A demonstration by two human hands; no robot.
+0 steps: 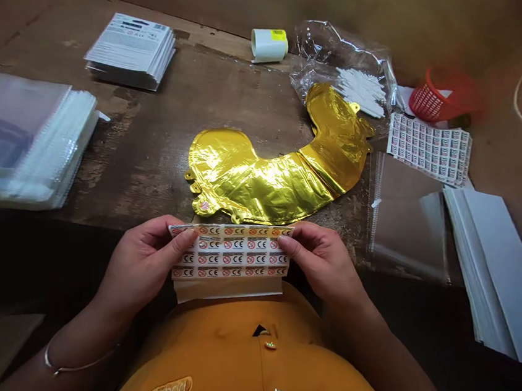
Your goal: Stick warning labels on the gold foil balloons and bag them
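Note:
Between my two hands is a sticker sheet (233,260) printed with rows of small CE and warning labels; its lower edge shows plain backing paper. My left hand (147,255) pinches the upper left corner, thumb on the front. At the upper right corner my right hand (322,261) grips it the same way, fingers hidden behind. Just beyond the sheet a flat, curved gold foil balloon (263,177) lies on the wooden table (153,153). A small round sticker (204,206) shows on the balloon's near left tip.
At left are a stack of clear plastic sleeves (19,139) and a stack of printed cards (130,48). A label roll (268,46), a bag of white sticks (360,88) and a red basket (432,98) stand behind. Another sticker sheet (429,148), a clear sleeve (410,217) and white card strips (496,264) lie right.

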